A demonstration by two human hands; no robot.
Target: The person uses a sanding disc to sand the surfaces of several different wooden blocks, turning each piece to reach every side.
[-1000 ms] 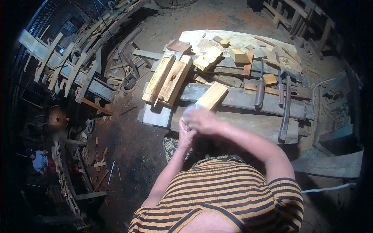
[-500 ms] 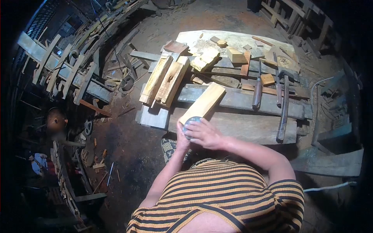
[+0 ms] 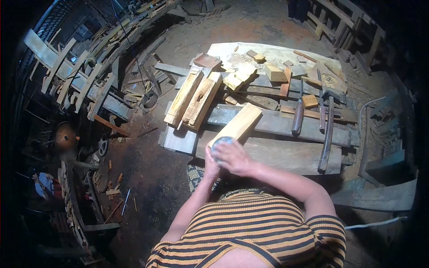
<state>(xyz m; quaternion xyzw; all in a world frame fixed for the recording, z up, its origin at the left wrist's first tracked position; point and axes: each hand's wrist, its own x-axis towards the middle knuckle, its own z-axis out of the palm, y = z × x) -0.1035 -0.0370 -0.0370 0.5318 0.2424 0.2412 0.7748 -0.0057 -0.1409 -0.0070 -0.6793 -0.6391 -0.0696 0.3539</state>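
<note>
A pale wooden block point(image 3: 241, 120) lies slanted across the boards, its near end toward my body. My left hand point(image 3: 211, 164) is closed around the near end from the left side. At that same end sits a round grey-blue disc point(image 3: 219, 142), partly hidden by fingers; its exact kind I cannot make out. Over the disc, my right hand point(image 3: 236, 157) is closed with its fingers pressed on it, slightly smeared by motion. Left of the block lie two thick notched timbers point(image 3: 203, 98), side by side.
Behind the block are a rough yellow wood piece point(image 3: 240, 77) and several offcuts. On the right lie a dark-handled tool point(image 3: 297, 117) and a long-handled hammer-like tool point(image 3: 327, 138). Stacked lumber point(image 3: 96, 89) stands left. A person point(image 3: 44, 185) is at the lower left.
The whole view has shifted a little, so the bench appears lower. My right hand has moved slightly over the disc and is more blurred. My left hand keeps its grip on the block.
</note>
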